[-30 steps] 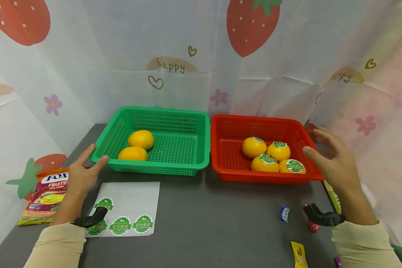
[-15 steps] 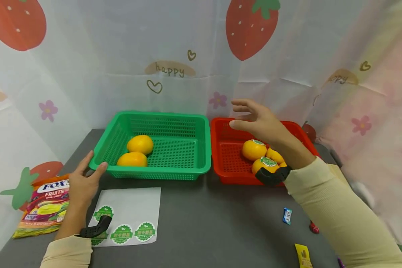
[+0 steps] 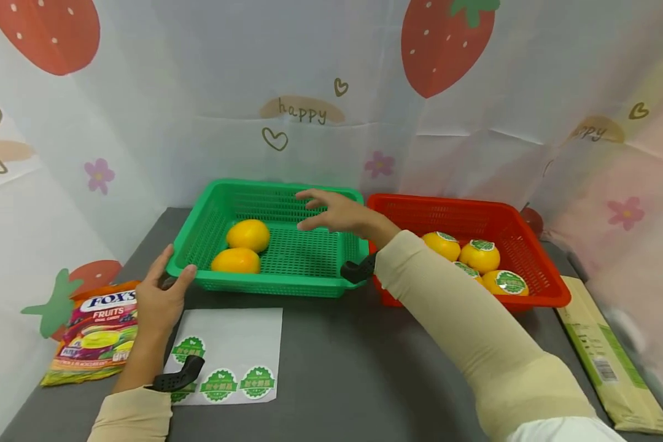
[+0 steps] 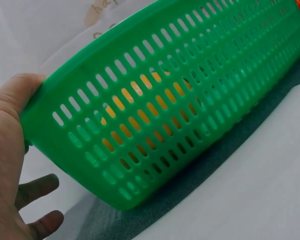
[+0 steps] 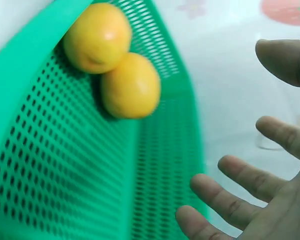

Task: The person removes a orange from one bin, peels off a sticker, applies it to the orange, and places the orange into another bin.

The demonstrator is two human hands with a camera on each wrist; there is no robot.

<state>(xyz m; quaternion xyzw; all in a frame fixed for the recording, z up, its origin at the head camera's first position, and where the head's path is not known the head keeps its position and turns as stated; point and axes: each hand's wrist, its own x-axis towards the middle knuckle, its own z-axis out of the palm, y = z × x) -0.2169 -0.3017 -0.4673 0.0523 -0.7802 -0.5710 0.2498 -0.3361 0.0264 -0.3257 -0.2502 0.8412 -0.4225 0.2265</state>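
Note:
The green plastic basket (image 3: 282,283) holds two yellow-orange fruits, a rear one (image 3: 248,236) and a front one (image 3: 235,261); their exact kind is unclear. My left hand (image 3: 160,301) touches its left front corner. In the left wrist view the thumb (image 4: 27,85) lies against the rim, while two fingers hang clear of the wall. Over the basket's right part hovers my right hand (image 3: 334,212), its fingers spread and nothing held. The right wrist view shows both fruits (image 5: 132,86) apart from the fingers (image 5: 230,200).
Right of the green basket stands a red basket (image 3: 541,299) with several stickered fruits (image 3: 480,256), partly behind the right sleeve. A sheet of green stickers (image 3: 243,331) lies in front. A candy bag (image 3: 96,334) is left; a long pale packet (image 3: 613,362) is right.
My right hand has swung left from the red basket's right side, over that basket, to above the green one. The left hand stays at the green basket's corner. The head view has shifted slightly.

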